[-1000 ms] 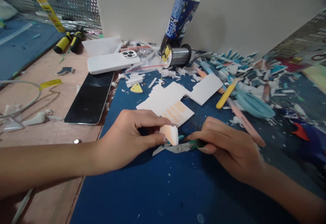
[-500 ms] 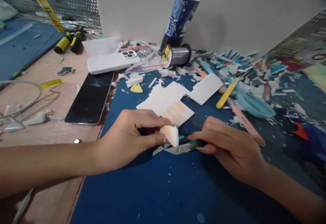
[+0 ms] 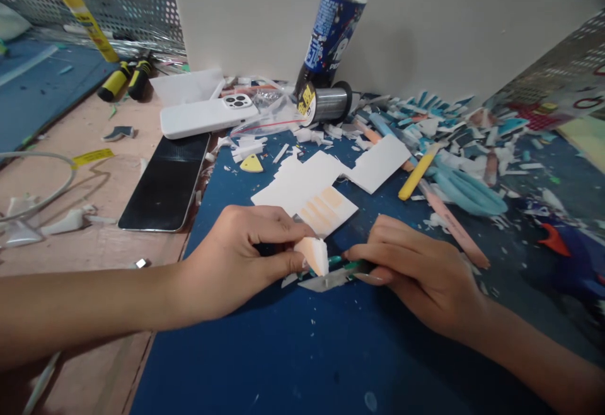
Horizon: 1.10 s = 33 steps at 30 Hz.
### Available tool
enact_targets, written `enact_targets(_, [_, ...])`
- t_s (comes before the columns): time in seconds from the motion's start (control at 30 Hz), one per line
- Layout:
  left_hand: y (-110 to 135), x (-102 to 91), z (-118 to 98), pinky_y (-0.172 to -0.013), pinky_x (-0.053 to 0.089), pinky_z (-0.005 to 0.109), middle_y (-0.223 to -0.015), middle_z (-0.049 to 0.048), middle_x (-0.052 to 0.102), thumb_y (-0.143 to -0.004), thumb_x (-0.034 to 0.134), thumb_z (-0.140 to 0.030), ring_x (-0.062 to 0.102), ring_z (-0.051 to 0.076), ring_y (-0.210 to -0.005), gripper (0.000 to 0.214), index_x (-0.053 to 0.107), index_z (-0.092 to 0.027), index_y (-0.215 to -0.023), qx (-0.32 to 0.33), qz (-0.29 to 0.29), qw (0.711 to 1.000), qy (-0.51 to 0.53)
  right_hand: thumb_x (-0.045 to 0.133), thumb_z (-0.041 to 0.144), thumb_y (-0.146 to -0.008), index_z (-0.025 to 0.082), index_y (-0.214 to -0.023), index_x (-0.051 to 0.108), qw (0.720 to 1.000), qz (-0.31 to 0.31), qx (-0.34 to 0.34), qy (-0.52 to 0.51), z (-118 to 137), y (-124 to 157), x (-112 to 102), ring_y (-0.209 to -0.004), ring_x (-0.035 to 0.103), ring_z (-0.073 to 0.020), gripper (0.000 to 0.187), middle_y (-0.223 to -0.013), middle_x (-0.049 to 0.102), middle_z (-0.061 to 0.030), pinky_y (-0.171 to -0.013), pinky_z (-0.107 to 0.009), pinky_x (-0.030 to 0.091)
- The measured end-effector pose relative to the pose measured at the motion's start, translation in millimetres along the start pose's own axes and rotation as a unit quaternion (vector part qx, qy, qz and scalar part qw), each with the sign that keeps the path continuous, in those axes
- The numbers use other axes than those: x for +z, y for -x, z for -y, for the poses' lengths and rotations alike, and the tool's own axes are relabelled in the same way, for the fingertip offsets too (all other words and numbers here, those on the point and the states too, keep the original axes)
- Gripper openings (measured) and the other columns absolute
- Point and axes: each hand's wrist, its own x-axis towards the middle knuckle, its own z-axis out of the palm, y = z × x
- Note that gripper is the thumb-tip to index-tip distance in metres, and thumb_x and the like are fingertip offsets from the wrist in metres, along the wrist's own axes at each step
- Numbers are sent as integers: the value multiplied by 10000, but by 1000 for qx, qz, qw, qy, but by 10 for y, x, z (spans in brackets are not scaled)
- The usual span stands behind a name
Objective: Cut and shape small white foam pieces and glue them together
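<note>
My left hand pinches a small foam piece, white with a light orange face, between thumb and fingers. My right hand is closed around a craft knife whose green handle is mostly hidden by the fingers. Its flat blade points left, just below the foam piece; whether they touch I cannot tell. Behind my left fingers lies a cut white foam sheet with pale orange stripes on its near corner. A small yellow triangular piece lies beyond it.
Beneath is a blue cutting mat. A dark phone and a white phone lie at left. A wire spool and a bottle stand behind. Foam scraps, a yellow stick and a pink strip lie right.
The knife blade has slid slightly left under the foam piece, with my right hand following. My left hand keeps its pinch. The whole view has shifted a little.
</note>
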Motion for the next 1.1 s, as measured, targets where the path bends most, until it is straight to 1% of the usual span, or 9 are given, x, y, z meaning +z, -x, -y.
enact_targets(0.2, [1,-16,3,-605,463,95,-722,14,695,-813,698,-111,605,60,-646,95,760,-94,-884,15,17,1000,-6,405,275,-996,157,-1040,572,1000,0,1,-20,9,-3,-25,-650,443,-132,209,-738,505,-30,-604,-296,378])
enact_targets(0.33, [6,-28,-15,-600,467,106,-723,9,694,-809,693,-94,607,69,-647,95,758,-112,-876,17,20,1000,-13,417,280,-992,152,-1035,583,1000,-9,0,-22,-6,0,-48,-635,451,-131,214,-725,511,-26,-604,-298,378])
enact_targets(0.47, [11,-30,-33,-596,464,109,-701,8,680,-819,676,-91,597,69,-632,84,748,-109,-857,22,22,999,-36,423,280,-990,154,-1030,595,1000,-4,1,-24,-17,-3,-45,-629,456,-137,217,-718,514,-26,-594,-297,378])
enact_targets(0.63, [11,-23,-53,-579,453,119,-693,13,671,-819,657,-84,588,73,-625,89,742,-108,-804,11,25,998,-59,435,281,-987,167,-1043,591,1000,1,1,-25,-9,-14,-36,-626,450,-137,201,-718,514,-28,-584,-296,379])
enact_targets(0.7, [14,-16,-61,-574,454,125,-694,16,673,-816,656,-78,592,75,-619,92,745,-102,-816,9,24,998,-60,431,277,-989,163,-1035,586,1000,7,1,-23,-4,-22,-43,-623,441,-133,198,-712,504,-26,-578,-290,373])
enact_targets(0.83, [16,-7,-76,-593,464,116,-715,35,692,-813,663,-74,613,73,-633,89,749,-69,-832,20,21,998,-56,425,261,-990,145,-1022,581,999,19,-7,-28,8,-39,-59,-621,438,-129,197,-708,497,-28,-577,-284,371])
enact_targets(0.93, [12,-5,-83,-606,472,105,-719,45,700,-813,667,-78,623,71,-642,86,750,-55,-825,25,21,998,-50,430,282,-990,154,-1012,587,999,22,-1,-27,30,-46,-57,-630,450,-130,203,-711,490,-23,-571,-275,376])
enact_targets(1.1, [6,-7,-84,-633,480,89,-739,55,712,-812,667,-67,641,71,-669,83,748,-46,-819,46,21,998,-47,422,291,-994,168,-1016,585,1000,10,4,-5,87,-55,-33,-640,467,-127,206,-727,506,-26,-577,-273,396])
